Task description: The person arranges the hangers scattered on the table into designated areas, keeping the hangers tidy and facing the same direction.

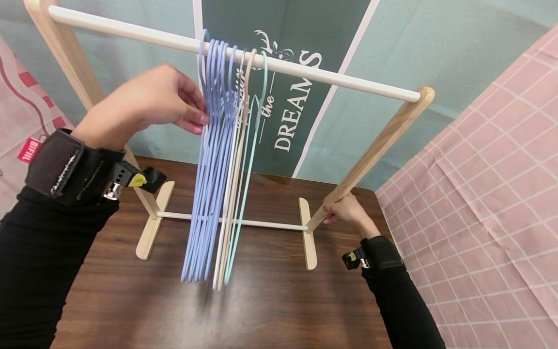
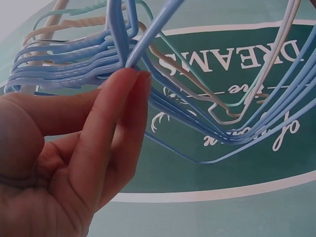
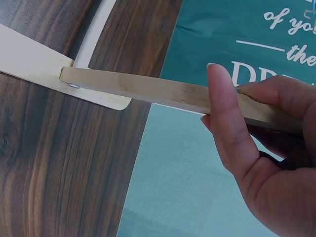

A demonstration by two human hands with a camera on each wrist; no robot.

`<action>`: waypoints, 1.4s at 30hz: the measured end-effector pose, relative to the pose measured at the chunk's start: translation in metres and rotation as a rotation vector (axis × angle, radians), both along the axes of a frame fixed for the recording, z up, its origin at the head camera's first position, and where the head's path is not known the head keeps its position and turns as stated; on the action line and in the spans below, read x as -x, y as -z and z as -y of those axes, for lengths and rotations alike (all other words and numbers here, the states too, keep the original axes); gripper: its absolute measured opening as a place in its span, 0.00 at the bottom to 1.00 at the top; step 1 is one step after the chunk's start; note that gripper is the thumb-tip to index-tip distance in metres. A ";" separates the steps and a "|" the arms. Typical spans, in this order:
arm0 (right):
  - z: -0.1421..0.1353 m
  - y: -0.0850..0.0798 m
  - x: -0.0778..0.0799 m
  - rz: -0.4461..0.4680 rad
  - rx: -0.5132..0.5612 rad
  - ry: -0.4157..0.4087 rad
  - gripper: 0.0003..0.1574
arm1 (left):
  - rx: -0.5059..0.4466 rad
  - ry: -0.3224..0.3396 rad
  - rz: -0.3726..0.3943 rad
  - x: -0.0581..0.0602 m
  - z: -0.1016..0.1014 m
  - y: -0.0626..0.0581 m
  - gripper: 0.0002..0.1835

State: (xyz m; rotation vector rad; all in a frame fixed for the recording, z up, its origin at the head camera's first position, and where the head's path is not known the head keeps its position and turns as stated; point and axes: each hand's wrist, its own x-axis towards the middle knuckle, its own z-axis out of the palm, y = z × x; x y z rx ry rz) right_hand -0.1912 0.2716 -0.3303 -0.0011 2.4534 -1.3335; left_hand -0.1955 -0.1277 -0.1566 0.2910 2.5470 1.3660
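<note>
Several blue hangers (image 1: 205, 194) hang bunched on the white top rail (image 1: 131, 31) of a wooden clothes rack. To their right hang white, beige and mint hangers (image 1: 265, 68). My left hand (image 1: 161, 97) is at the left side of the bunch. In the left wrist view, thumb and fingertips of the left hand (image 2: 94, 143) pinch a blue hanger (image 2: 155, 32) just below its hook. My right hand (image 1: 348, 211) grips the rack's right wooden post (image 1: 375, 150) low down, near its foot. The right wrist view shows fingers and thumb around that post (image 3: 143, 89).
The rack's feet (image 1: 308, 237) stand on a dark wood table (image 1: 244, 320), joined by a white lower bar (image 1: 270, 224). Behind hangs a green cloth (image 1: 436, 48) with white lettering. A pink checked cloth (image 1: 492, 169) lines the right side.
</note>
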 end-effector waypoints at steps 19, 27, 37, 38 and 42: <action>0.001 -0.001 0.001 0.005 -0.004 0.001 0.19 | -0.066 0.022 0.074 -0.001 0.000 0.004 0.16; 0.001 -0.003 0.000 0.007 0.016 -0.001 0.19 | -0.078 0.039 0.080 -0.002 0.001 0.005 0.15; 0.002 -0.004 0.000 0.011 0.013 -0.001 0.18 | -0.083 0.053 0.082 -0.002 0.005 0.005 0.17; 0.002 -0.004 0.000 0.012 0.013 0.003 0.18 | -0.074 0.052 0.080 -0.002 0.006 0.006 0.17; 0.002 -0.005 0.000 0.007 0.016 -0.009 0.18 | -0.036 0.056 0.071 -0.004 0.007 0.007 0.18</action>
